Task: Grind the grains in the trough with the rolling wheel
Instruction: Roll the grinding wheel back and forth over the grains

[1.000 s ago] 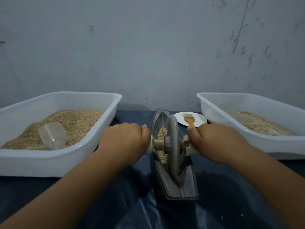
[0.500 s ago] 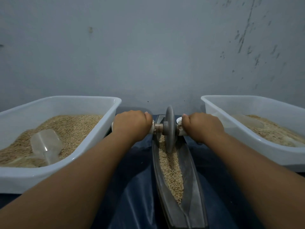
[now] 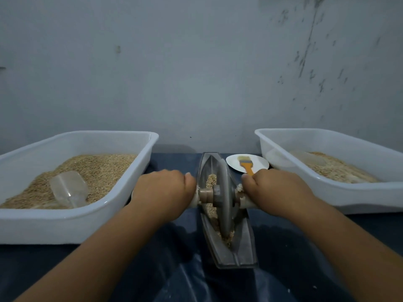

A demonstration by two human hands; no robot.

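Observation:
A grey boat-shaped metal trough [image 3: 244, 256] lies lengthwise on the dark sheet in front of me. The grey rolling wheel [image 3: 225, 205] stands upright in its groove near the middle. Pale grains [image 3: 211, 182] show in the groove beyond the wheel and a few under its near edge. My left hand [image 3: 162, 192] grips the axle handle on the wheel's left side. My right hand [image 3: 277, 189] grips the handle on the right side. Both handles are mostly hidden inside the fists.
A white tub [image 3: 72, 216] of grain with a clear plastic scoop [image 3: 68, 189] stands at the left. Another white tub [image 3: 357, 192] with ground grain stands at the right. A white plate [image 3: 259, 162] carrying an orange-handled brush [image 3: 247, 166] sits behind the trough. The wall is close behind.
The wheel rolled away to the far end of the trough, then came back toward me to the middle. Both hands stayed on the handles.

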